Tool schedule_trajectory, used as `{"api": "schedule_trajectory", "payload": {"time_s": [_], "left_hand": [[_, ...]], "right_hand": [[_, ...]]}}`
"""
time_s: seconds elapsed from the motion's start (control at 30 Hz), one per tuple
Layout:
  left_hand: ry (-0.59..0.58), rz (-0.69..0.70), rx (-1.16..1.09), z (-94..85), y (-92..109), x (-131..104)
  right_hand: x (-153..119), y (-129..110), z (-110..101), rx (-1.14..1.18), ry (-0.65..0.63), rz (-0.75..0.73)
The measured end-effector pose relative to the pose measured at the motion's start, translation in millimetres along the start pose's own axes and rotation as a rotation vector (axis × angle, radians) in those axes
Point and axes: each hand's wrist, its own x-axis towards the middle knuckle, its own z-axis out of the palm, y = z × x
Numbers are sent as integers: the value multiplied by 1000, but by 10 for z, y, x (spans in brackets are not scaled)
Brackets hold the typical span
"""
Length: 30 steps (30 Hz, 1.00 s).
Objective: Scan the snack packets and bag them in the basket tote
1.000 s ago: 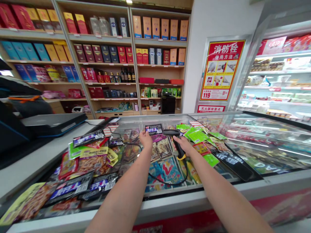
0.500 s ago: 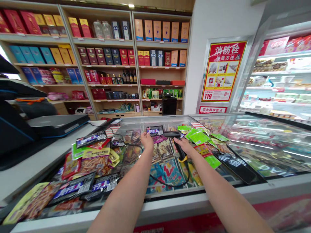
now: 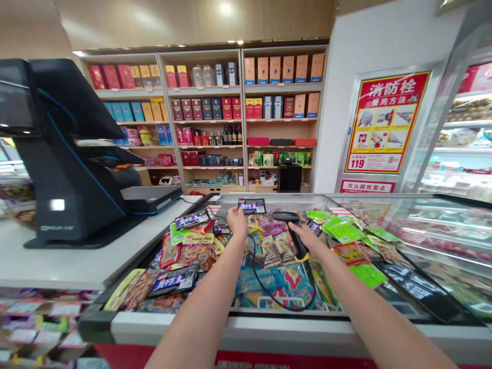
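When lining up a scanner (image 3: 298, 242) with a pack (image 3: 252, 206), go steady. Head view: in the left hand (image 3: 237, 222), the pack, pinched at its left end above the freezer (image 3: 284, 323); in the right hand (image 3: 309, 239), the scanner, in a full grip just beside it. Probably best to keep the pack flat and uncovered, and the cord (image 3: 295, 309) slack tbh.

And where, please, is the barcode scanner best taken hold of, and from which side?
Probably by its handle, coming from the right, as the right hand does: this slim part slopes down from the head, the cord leaving its lower end.
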Motion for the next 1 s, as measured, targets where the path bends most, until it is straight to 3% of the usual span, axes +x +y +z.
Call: {"api": "schedule_trajectory", "payload": {"time_s": [0.23,0.33,0.5,0.63,0.8,1.0], "left_hand": [[171,171,82,-855,189,483],[237,208,219,-1235,229,621],[223,78,555,-1686,188,752],[176,28,656,-1736,85,827],[155,-13,786,-1586,73,888],[237,224,916,-1387,242,795]], "right_hand": [[109,-50,817,7,-146,-16],[121,-50,1090,8,-206,-19],[113,-61,1318,7,-226,-11],[122,-58,1321,-7,-217,-14],[119,-76,1176,-17,-182,-3],[124,-46,893,17,-114,-7]]}}
